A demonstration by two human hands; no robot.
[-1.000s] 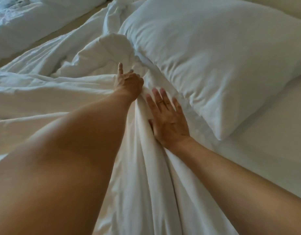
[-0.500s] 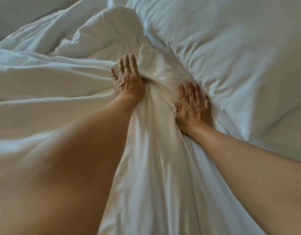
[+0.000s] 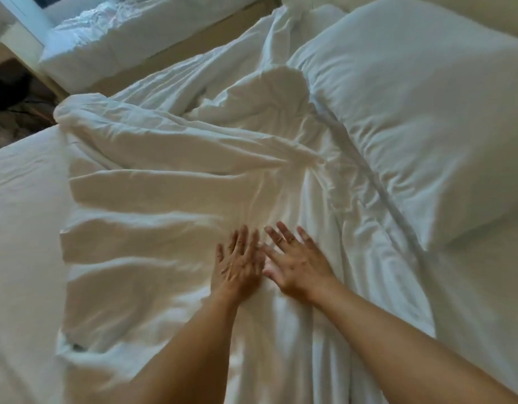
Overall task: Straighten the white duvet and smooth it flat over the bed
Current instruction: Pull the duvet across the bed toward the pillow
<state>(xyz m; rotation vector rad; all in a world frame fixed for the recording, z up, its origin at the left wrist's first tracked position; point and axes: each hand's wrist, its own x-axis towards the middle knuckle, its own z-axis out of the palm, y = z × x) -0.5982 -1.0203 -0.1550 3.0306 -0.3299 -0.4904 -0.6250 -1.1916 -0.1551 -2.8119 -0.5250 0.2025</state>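
Note:
The white duvet lies rumpled across the bed in long folds, bunched into a lump near the pillow. My left hand lies flat on the duvet, fingers straight and spread. Right beside it my right hand also presses flat on the cloth, fingers spread, a ring on one finger. The two hands nearly touch at the middle of the view. Both forearms reach in from the bottom edge.
A large white pillow lies at the right against the duvet's bunched end. Bare white sheet shows at the left. A second bed with white bedding stands beyond a gap at the upper left, with dark floor beside it.
Both hands have drawn back from the bunched duvet by the pillow toward me and come together. The view has pulled back, showing more of the bed.

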